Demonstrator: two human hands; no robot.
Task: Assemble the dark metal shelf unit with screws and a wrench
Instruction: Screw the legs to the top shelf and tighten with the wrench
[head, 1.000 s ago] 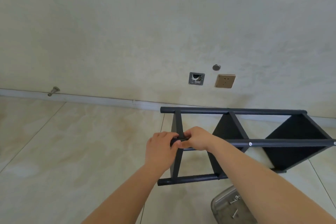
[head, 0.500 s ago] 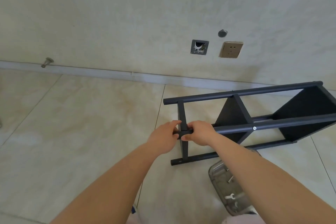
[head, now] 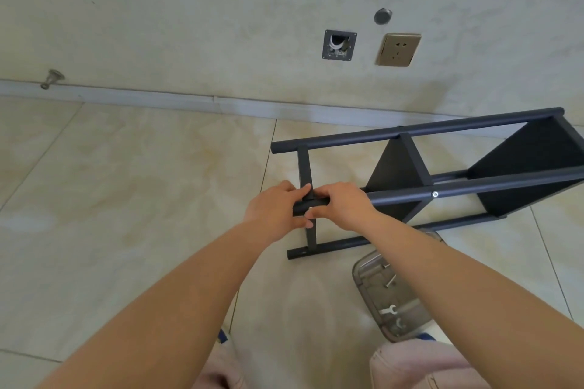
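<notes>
The dark metal shelf unit [head: 442,164] lies on its side on the tiled floor, its poles running left to right. My left hand [head: 275,207] and my right hand [head: 339,204] both grip the near upper pole at its left end, where the cross bar [head: 305,164] meets it. A small pale thing, perhaps a screw, shows between my thumbs. A silver screw head [head: 435,194] sits further along the same pole. A white wrench [head: 388,310] lies in the clear tray [head: 363,278].
The clear tray holds loose screws [head: 390,281] and sits on the floor by my right forearm. My knees [head: 417,363] are at the bottom edge. The wall behind carries a socket [head: 398,49], an open box [head: 338,45] and a door stop [head: 52,78].
The camera has tilted down, so the tray and my knees have come into view. The shelf unit's right end has swung away and up in the picture. Both hands stay on the pole's left end.
</notes>
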